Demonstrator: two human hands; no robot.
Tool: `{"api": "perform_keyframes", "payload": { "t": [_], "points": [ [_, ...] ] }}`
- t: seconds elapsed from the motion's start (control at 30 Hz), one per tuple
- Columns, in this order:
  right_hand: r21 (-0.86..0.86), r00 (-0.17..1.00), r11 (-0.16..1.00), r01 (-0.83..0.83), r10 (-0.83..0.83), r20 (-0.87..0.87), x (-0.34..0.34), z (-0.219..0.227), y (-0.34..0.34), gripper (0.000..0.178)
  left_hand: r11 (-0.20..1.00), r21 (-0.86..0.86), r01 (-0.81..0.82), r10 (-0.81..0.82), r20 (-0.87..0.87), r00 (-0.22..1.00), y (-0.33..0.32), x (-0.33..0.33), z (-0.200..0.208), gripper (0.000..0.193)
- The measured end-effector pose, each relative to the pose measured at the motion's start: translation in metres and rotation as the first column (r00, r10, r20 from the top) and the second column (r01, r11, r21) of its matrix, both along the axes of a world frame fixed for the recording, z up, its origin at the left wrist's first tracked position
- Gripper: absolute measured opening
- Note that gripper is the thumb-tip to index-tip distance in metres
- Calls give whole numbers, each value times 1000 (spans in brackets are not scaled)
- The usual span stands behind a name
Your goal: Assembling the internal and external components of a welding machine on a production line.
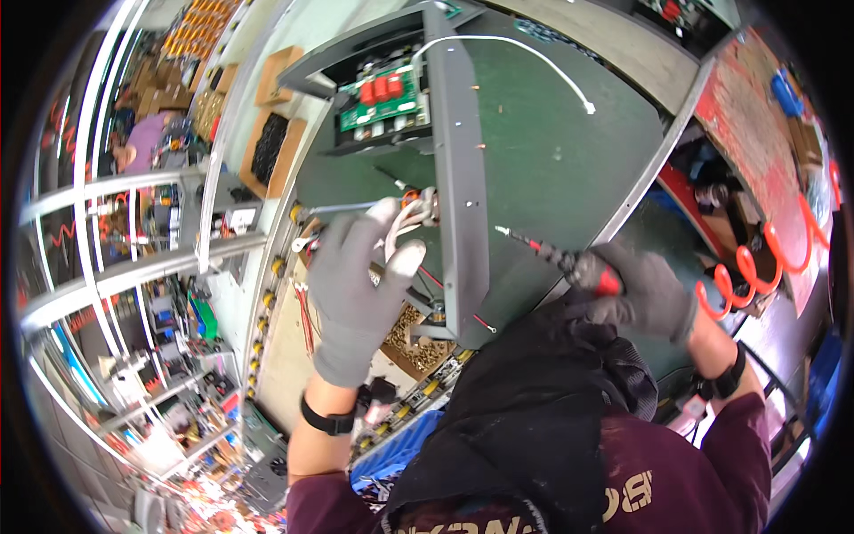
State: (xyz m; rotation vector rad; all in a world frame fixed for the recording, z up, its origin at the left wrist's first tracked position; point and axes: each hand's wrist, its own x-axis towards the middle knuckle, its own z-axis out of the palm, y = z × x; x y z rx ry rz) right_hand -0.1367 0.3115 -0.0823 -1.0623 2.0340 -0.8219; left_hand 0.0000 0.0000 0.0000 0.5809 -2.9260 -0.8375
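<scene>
Grey-gloved right hand [648,295] wrapped round slim red-and-black driver [560,257], above green worktop [569,156]. Probably lightish, rigid; hold by thick end. Grey-gloved left hand [351,280] at looped off-white cable bundle [404,219] beside dark-grey metal frame [463,178], can't tell if pinching. Cable's likely soft, bendy.

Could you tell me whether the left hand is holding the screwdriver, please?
No, the right hand holds the screwdriver, while the left hand is at the white cables.
</scene>
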Motion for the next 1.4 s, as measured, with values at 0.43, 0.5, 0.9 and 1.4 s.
{"api": "perform_keyframes", "payload": {
  "t": [0.43, 0.5, 0.9, 1.4],
  "points": [
    [252, 989, 957, -147, 143, 35, -43, -64, -46, 71, 718, -448, 532, -187, 613, 768, -33, -68, -87, 26],
    [269, 984, 947, -176, 175, 27, -48, -63, -50, 70, 703, -431, 565, -275, 568, 776, -37, -65, -89, 23],
    [362, 910, 886, -290, 373, -184, -73, -58, -69, 58, 633, -565, 528, -428, 313, 848, -33, -58, -86, 12],
    [241, 896, 946, -215, 290, -338, -63, -67, -69, 51, 593, -600, 537, -403, 357, 843, -23, -64, -73, 12]
  ]
}}
